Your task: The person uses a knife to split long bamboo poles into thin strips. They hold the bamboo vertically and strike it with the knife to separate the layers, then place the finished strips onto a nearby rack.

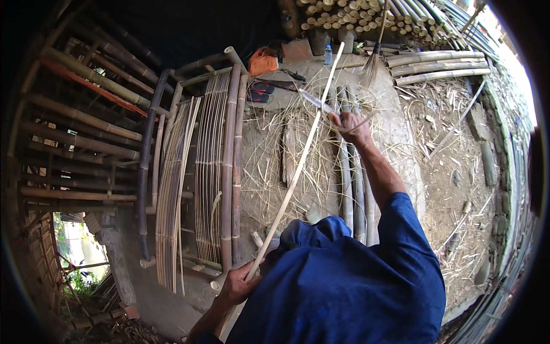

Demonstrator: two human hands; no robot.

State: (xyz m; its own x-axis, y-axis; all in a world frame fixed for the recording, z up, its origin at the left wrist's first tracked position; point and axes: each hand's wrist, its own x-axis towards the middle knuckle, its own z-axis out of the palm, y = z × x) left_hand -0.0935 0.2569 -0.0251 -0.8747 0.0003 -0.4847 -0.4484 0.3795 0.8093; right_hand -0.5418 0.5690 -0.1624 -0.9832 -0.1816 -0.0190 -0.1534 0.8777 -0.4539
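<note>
A long pale bamboo strip slants from the lower left up to the far middle. My left hand is closed around its lower part, beside my blue shirt. Out in front, my right hand grips a knife, its fingers wrapped around the handle. The knife's light blade points to the far left and meets or crosses the strip near its far end; whether it cuts in cannot be told. Thin bamboo shavings lie scattered on the ground below.
To the left stands a bamboo frame with slatted panels. Dark bamboo poles lie under my right arm. Farther off are sandals, an orange bag, a water bottle, a broom and stacked bamboo.
</note>
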